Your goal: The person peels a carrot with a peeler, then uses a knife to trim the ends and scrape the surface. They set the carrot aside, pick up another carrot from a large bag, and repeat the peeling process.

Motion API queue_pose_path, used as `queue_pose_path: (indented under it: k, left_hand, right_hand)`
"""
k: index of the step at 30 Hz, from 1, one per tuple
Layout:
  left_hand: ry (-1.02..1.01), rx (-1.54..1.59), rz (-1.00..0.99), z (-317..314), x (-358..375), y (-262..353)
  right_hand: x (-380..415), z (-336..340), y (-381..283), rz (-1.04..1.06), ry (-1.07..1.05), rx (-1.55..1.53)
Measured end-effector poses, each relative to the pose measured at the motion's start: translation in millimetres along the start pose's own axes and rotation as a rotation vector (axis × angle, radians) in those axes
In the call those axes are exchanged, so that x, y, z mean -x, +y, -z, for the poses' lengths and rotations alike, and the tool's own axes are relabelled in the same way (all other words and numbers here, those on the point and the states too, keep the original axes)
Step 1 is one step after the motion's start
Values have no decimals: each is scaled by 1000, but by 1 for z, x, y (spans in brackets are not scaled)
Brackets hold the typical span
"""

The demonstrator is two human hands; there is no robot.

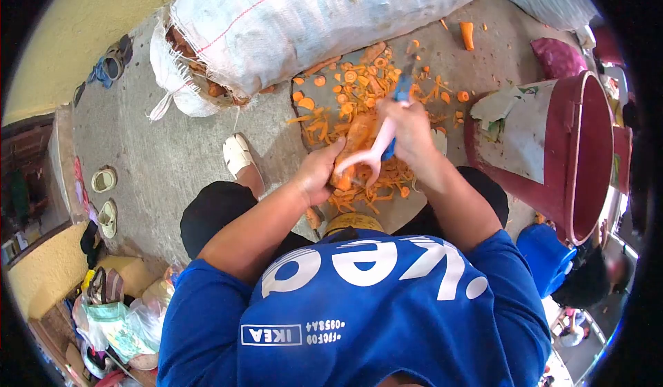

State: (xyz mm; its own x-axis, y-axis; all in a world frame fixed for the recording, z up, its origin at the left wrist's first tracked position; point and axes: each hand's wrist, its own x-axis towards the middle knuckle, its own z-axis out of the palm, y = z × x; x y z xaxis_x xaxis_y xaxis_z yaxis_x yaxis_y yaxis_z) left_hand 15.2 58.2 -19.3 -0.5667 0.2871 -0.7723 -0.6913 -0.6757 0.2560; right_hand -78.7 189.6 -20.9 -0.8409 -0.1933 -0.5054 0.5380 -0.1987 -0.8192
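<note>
My left hand is wrapped around the lower end of a large orange carrot. In my right hand is a pale pink Y-shaped peeler, its forked head lying over the carrot's lower end. The same hand also grips a blue-handled tool; a dark, blurred part sticks out beyond it, possibly a knife blade. Below both hands, orange peelings and cut carrot rounds are scattered over the ground. The contact between peeler and carrot is partly blurred.
A big white woven sack lies ahead, its torn end showing carrots. At the right a dark red barrel rests on its side. A loose carrot piece lies farther off. Sandals and plastic bags are at the left.
</note>
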Motion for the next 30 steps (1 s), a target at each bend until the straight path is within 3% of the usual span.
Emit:
queue_pose_path:
  k: [2, 4, 6, 10, 12, 14, 15, 16, 17, 20, 23, 24, 26, 28, 30]
  left_hand:
    - [-47, -96, -4, 9, -2, -3]
    - [-55, -128, -3, 14, -3, -6]
    - [-25, -97, 0, 16, -4, -5]
    - [62, -52, 9, 8, -1, 2]
    - [133, -30, 34, -6, 4, 4]
    - [20, -191, 18, 10, 0, -1]
    - [-1, -197, 9, 11, -1, -4]
    - [-22, -203, 0, 11, 0, -6]
    - [-21, -216, -23, 6, 5, -5]
    - [8, -112, -71, -5, 11, 3]
    - [-24, -62, -13, 5, 5, 6]
    - [2, -47, -2, 4, 4, 4]
    - [49, -23, 21, 1, 1, 3]
    - [-51, -63, 24, 9, -4, -2]
    - [-54, -215, -56, 12, -7, -5]
  right_hand:
    - [-25, 20, -15, 42, 285, -12]
    - [-47, 46, -28, 232, 423, -87]
    - [-48, 50, -27, 163, 434, -149]
    - [5, 3, -10, -58, -49, -111]
    - [15, -7, -6, -19, -114, -45]
    - [-10, 8, -2, -9, 79, 41]
    - [-32, 22, -3, 35, 298, -60]
    - [-46, 40, -9, 84, 343, -178]
    - [-56, 58, -19, 232, 387, 83]
    - [-51, 51, -23, 237, 451, -180]
    - [-14, 16, -23, 21, 134, -230]
    - [-11, 18, -8, -30, -103, -291]
    - [12, -4, 2, -16, -157, -183]
    - [12, -6, 4, 21, -130, -3]
    - [-11, 6, 1, -29, 73, 38]
